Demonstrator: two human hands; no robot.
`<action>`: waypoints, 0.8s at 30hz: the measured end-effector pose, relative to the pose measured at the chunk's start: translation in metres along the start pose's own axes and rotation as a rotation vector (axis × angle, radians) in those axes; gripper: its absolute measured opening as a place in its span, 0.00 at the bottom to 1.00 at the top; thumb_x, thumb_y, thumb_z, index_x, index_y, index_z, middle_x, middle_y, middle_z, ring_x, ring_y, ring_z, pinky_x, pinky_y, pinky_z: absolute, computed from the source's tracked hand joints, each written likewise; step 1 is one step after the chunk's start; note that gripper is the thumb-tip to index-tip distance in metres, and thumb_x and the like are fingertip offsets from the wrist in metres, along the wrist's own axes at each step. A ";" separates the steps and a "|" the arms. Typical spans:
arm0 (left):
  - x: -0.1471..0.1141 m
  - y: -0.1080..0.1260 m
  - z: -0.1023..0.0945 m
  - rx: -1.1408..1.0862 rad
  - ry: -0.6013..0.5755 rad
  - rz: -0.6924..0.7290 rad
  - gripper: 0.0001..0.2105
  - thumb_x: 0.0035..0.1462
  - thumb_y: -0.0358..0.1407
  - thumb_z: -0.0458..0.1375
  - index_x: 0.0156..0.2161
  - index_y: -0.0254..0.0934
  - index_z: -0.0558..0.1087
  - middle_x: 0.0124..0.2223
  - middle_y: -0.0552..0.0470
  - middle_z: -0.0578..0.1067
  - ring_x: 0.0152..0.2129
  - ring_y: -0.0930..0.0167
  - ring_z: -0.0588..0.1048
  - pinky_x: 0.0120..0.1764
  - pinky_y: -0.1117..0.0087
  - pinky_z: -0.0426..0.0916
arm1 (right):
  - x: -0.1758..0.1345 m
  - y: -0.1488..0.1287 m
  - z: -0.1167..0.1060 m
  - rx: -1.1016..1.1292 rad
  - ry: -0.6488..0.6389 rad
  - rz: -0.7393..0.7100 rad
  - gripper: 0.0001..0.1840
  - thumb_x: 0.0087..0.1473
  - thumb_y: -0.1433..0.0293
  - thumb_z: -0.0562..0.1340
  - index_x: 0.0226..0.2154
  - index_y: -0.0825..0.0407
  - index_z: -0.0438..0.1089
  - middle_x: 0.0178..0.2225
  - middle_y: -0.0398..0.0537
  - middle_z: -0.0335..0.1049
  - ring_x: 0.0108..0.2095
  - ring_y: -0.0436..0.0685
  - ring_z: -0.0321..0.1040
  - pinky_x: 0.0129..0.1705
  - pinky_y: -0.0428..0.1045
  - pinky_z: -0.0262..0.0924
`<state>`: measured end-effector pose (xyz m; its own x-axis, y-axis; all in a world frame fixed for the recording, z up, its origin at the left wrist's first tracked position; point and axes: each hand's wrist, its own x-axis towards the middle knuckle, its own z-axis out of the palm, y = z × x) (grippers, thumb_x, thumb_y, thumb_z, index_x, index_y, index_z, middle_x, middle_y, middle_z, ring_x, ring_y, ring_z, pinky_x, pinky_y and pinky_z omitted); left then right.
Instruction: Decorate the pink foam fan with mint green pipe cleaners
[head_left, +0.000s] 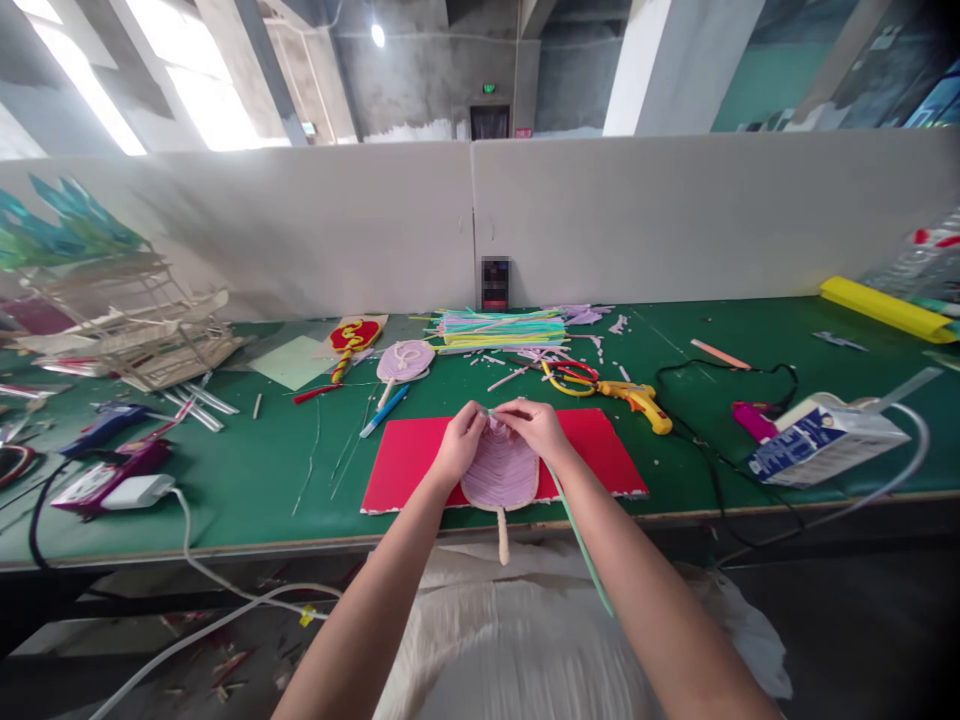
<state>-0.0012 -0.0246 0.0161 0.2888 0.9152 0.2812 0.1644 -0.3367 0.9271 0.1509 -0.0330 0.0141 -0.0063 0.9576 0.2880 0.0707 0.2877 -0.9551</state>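
A purple hand fan (501,482), its surface lined with curved rows of fuzzy strip, lies over a red board (409,455) with its pale handle (503,540) pointing toward me. At the fan's far edge, the fingers of my left hand (465,437) are closed on its left side. Just beside them my right hand (535,428) pinches at the same edge, fingertips nearly meeting the left ones. A long green pipe cleaner (576,535) runs from under my right hand down along the forearm. The fingertips partly hide the pinched spot.
Behind the board lie a bundle of coloured pipe cleaners (499,330), a second purple fan (406,360), a red-and-yellow fan (355,335), and a blue pen (384,411). Scissors (570,377) and a yellow glue gun (637,400) are right; a blue glue gun (109,428) and corded power strip (120,475) left.
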 end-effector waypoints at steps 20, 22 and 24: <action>0.002 0.001 -0.003 -0.030 -0.054 0.020 0.12 0.58 0.40 0.49 0.26 0.36 0.61 0.26 0.57 0.63 0.26 0.75 0.63 0.33 0.75 0.59 | -0.002 0.005 -0.002 -0.111 0.017 -0.124 0.14 0.47 0.57 0.63 0.29 0.51 0.74 0.26 0.44 0.71 0.17 0.48 0.63 0.17 0.44 0.59; 0.001 0.001 -0.003 -0.024 -0.052 0.017 0.12 0.58 0.41 0.49 0.26 0.36 0.61 0.26 0.57 0.63 0.26 0.75 0.63 0.32 0.75 0.59 | -0.001 0.005 -0.002 -0.099 0.022 -0.114 0.15 0.46 0.57 0.63 0.28 0.52 0.74 0.25 0.44 0.70 0.16 0.48 0.62 0.17 0.44 0.60; 0.001 0.001 -0.002 -0.021 -0.051 0.018 0.12 0.58 0.41 0.48 0.27 0.36 0.61 0.26 0.56 0.64 0.26 0.75 0.63 0.32 0.75 0.59 | -0.001 0.006 -0.003 -0.100 0.028 -0.114 0.15 0.46 0.56 0.64 0.28 0.52 0.74 0.24 0.43 0.70 0.16 0.48 0.62 0.18 0.44 0.60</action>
<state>-0.0026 -0.0230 0.0175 0.3396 0.8963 0.2852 0.1387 -0.3476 0.9273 0.1538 -0.0327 0.0086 0.0079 0.9178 0.3970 0.1706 0.3900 -0.9049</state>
